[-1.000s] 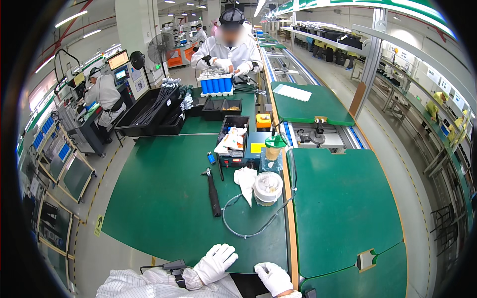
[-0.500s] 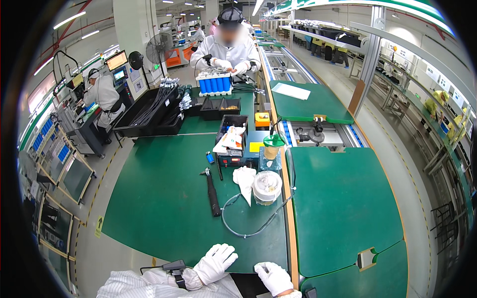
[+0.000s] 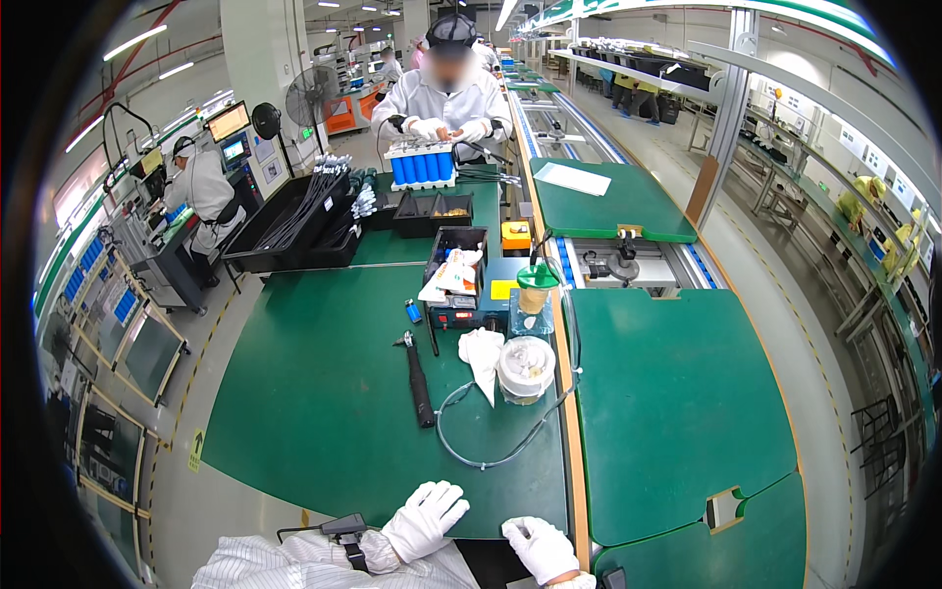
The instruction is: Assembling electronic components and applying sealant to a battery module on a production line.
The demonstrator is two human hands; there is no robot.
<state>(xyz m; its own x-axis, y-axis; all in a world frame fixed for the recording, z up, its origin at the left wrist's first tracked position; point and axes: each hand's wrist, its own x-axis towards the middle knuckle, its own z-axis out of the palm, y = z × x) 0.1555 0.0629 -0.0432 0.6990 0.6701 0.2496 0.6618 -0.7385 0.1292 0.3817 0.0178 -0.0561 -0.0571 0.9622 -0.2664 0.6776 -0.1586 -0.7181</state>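
My left hand (image 3: 428, 520), in a white glove, rests at the near edge of the green-topped table (image 3: 314, 422) with its fingers stretched out, holding nothing. To its right my right hand (image 3: 541, 550), also gloved in white, lies at the same edge with its fingers curled in, and nothing shows in them. Beyond the hands lies a black-handled ratchet tool (image 3: 419, 388). A clear looped tube (image 3: 461, 454) curves beside it. Farther back are a crumpled white cloth (image 3: 482, 358) and a round white tub (image 3: 527, 368).
A blue cylindrical cell (image 3: 413, 311) stands near a teal powered box (image 3: 461, 319) and a green-lidded bottle (image 3: 536, 285). Black bins (image 3: 285, 231) of cables sit at the far left. Across the table a co-worker (image 3: 442, 98) handles a blue cell pack (image 3: 422, 169). Conveyor boards (image 3: 687, 412) run along the right.
My hands stay in place. The co-worker leans slightly and their hands have shifted a little over the cell pack.
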